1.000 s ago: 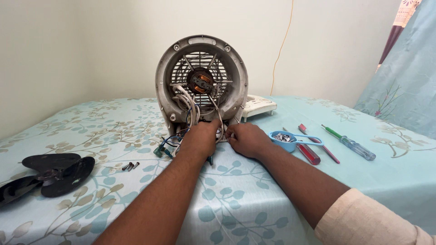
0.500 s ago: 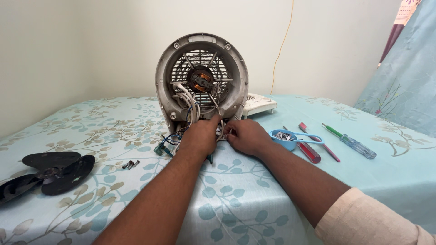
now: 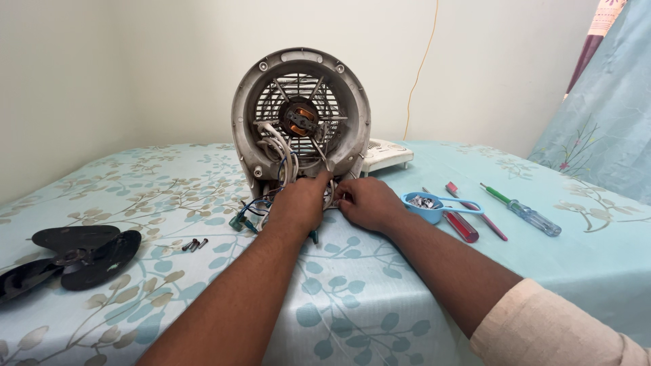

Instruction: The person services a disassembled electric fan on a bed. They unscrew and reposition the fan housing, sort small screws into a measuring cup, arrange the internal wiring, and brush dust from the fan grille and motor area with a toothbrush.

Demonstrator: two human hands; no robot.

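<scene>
A round grey plastic fan housing [image 3: 300,115] stands upright on the pale blue leaf-patterned cloth [image 3: 352,298], its open side toward the camera, showing the rear grille and the copper-wound motor [image 3: 300,120] at the centre. White wires [image 3: 279,152] hang from the motor down to the base of the housing.

The left hand [image 3: 298,203] rests against the bottom of the housing, fingers curled inward with the fingertips pressed into the bundle of wires there; it seems to pinch something small, though the back of the hand hides the fingertips, so how tightly it closes cannot be told. The right hand [image 3: 366,203] sits just beside it, fingers bent and gathered toward the same spot at the base, touching the housing's lower edge; what it grips, if anything, is hidden.

Green and blue wire ends [image 3: 245,215] trail out left of the left hand. Further left lie three small dark screws [image 3: 193,244] and a black fan blade [image 3: 74,254]. Right of the right hand are a small blue plastic scoop holding screws [image 3: 426,203], a red-handled screwdriver [image 3: 462,224] and a green-handled screwdriver [image 3: 525,211]. A white plastic cover [image 3: 386,154] lies behind the housing.
</scene>
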